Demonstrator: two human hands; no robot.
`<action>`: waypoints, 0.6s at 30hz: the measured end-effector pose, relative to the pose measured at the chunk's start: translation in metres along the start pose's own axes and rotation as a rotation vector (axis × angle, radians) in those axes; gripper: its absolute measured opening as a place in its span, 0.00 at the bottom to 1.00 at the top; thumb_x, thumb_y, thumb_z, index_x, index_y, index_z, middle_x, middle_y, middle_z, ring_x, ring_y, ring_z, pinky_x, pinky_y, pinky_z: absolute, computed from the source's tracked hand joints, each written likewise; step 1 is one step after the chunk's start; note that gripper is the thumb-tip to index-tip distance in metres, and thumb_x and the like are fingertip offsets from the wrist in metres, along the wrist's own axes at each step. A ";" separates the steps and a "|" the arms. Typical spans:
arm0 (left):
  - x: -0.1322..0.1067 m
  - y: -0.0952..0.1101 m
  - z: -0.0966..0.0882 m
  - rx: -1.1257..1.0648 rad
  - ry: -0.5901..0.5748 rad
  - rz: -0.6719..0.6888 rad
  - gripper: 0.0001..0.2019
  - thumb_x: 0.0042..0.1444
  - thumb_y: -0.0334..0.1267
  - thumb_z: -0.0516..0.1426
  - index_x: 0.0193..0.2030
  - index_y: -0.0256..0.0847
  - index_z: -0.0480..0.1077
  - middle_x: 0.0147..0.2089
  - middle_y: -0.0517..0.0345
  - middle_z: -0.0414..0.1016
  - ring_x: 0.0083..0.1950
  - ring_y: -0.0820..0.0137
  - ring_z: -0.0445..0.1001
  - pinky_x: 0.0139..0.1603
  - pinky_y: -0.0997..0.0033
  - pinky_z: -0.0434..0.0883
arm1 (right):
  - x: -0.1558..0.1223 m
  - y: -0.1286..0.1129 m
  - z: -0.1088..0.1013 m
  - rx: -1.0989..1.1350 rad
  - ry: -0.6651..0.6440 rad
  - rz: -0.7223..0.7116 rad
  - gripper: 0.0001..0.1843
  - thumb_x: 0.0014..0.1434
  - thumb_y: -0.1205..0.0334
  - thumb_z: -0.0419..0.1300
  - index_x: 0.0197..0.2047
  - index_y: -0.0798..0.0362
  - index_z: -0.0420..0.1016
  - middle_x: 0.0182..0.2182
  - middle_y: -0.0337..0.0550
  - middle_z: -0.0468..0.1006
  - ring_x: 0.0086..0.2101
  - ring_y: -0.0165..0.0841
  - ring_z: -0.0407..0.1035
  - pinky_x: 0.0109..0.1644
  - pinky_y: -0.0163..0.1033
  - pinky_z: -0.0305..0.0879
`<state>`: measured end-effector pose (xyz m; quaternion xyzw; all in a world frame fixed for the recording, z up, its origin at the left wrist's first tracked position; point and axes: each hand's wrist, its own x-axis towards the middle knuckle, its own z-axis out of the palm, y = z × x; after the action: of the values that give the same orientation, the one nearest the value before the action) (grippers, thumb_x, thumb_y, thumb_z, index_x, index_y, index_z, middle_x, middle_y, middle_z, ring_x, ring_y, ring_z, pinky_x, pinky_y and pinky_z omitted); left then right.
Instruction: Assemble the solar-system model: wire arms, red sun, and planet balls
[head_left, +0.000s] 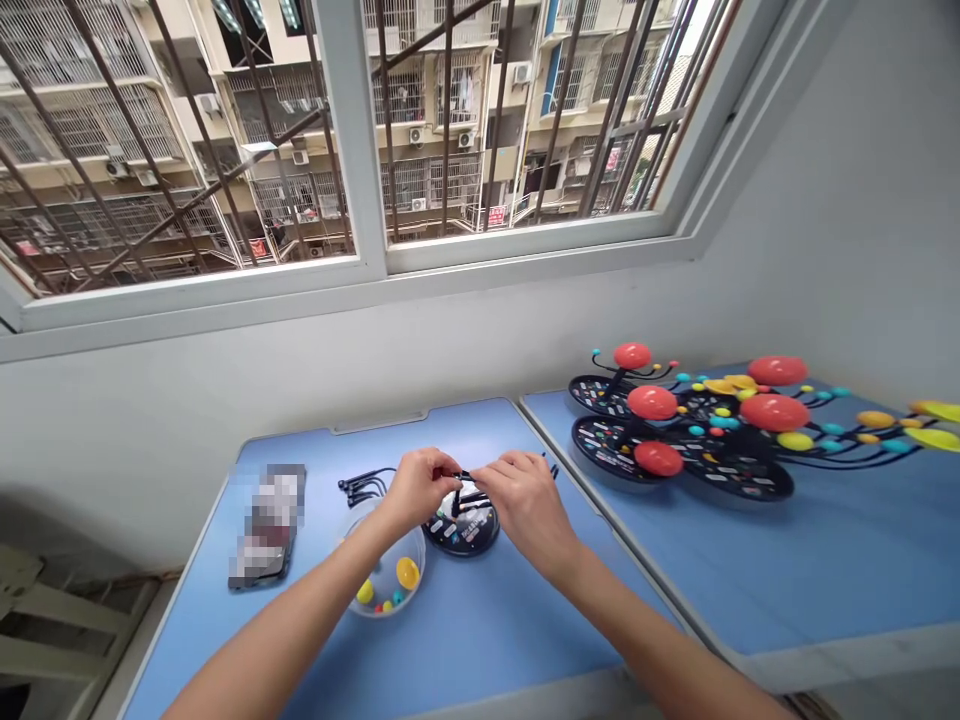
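Observation:
My left hand [420,490] and my right hand [529,512] meet above a round black base disc [461,527], their fingertips pinching a thin black wire arm piece [465,480] between them. The disc has small printed labels and a black post rising from it. Beside my left wrist sits a transparent round container [386,572] holding small yellow, red and teal balls. Several black wire arms [364,482] lie bunched on the blue table [480,425] behind my left hand. My hands partly hide the disc.
A phone [266,525] with a pixelated cover lies left on the table. On the adjoining blue table [795,560], several assembled black-disc models [675,430] carry red, yellow and teal balls. A barred window [375,130] runs along the wall behind.

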<state>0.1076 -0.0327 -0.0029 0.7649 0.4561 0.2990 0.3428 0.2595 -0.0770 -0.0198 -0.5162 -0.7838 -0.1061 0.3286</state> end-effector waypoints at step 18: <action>0.002 -0.006 -0.001 0.030 -0.061 -0.034 0.07 0.42 0.27 0.57 0.29 0.35 0.75 0.26 0.60 0.72 0.26 0.74 0.66 0.28 0.76 0.64 | -0.001 -0.003 0.002 -0.035 -0.079 0.022 0.10 0.57 0.70 0.56 0.25 0.53 0.73 0.22 0.39 0.75 0.29 0.32 0.60 0.37 0.38 0.48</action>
<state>0.1051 -0.0287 -0.0065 0.7709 0.4629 0.2627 0.3499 0.2565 -0.0780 -0.0211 -0.5345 -0.7883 -0.0959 0.2894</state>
